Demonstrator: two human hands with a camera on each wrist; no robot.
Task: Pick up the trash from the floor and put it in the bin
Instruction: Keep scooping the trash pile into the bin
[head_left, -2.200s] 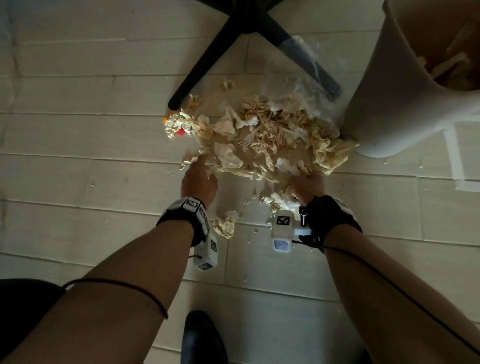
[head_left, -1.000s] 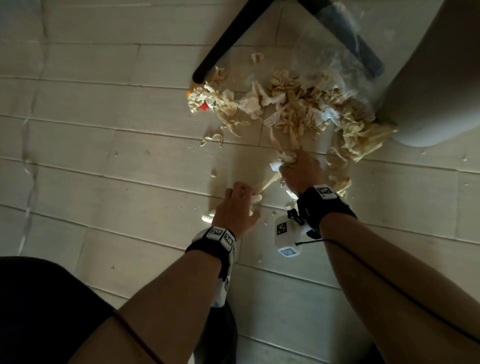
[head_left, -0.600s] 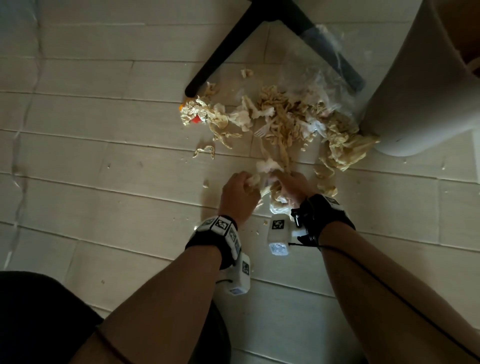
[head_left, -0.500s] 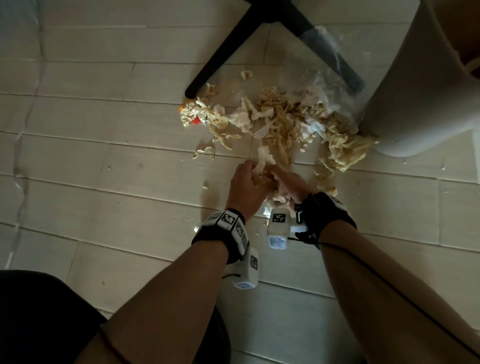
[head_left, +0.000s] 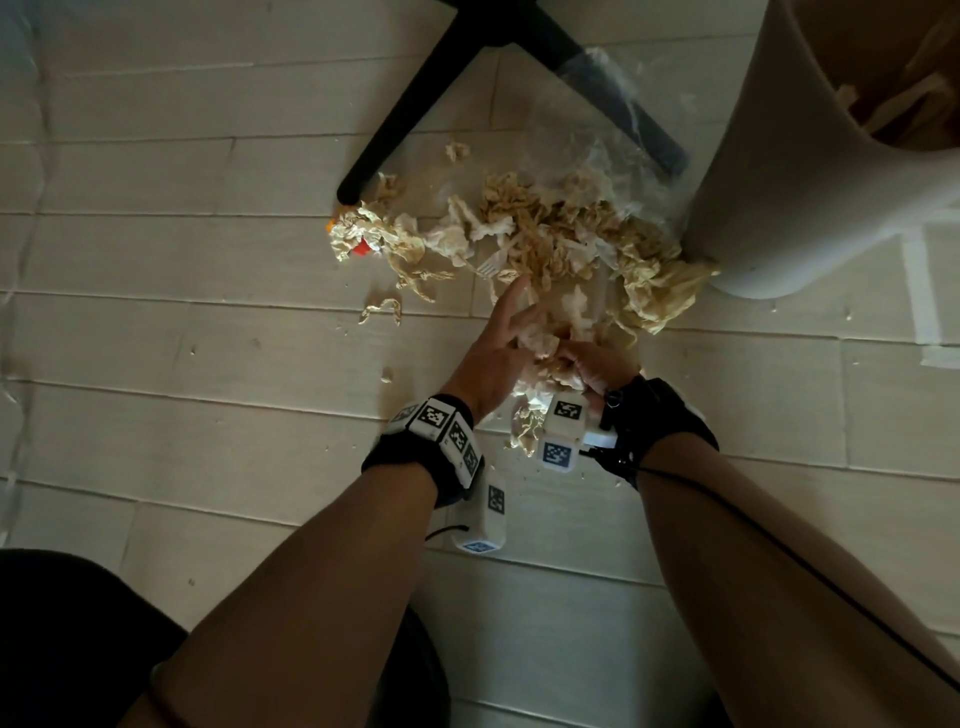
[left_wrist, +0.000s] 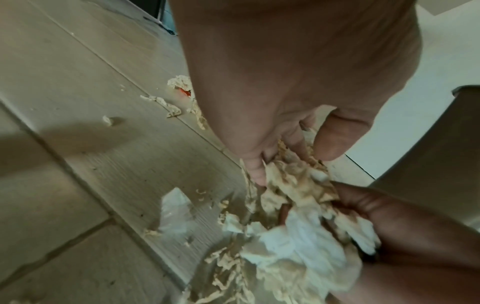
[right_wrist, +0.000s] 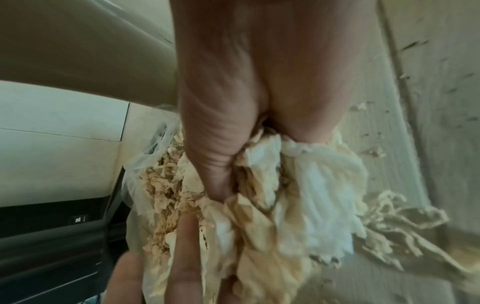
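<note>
Right hand (right_wrist: 233, 123) clenches a wad of crumpled tissue (right_wrist: 298, 195), seen close from the wrist. The head view alone shows the left hand (head_left: 498, 348), fingers extended against the wad, and the bin (head_left: 789, 171).

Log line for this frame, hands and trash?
left hand: presses wad | right hand: grips tissue wad | pile: on floor | bin: upright
</note>
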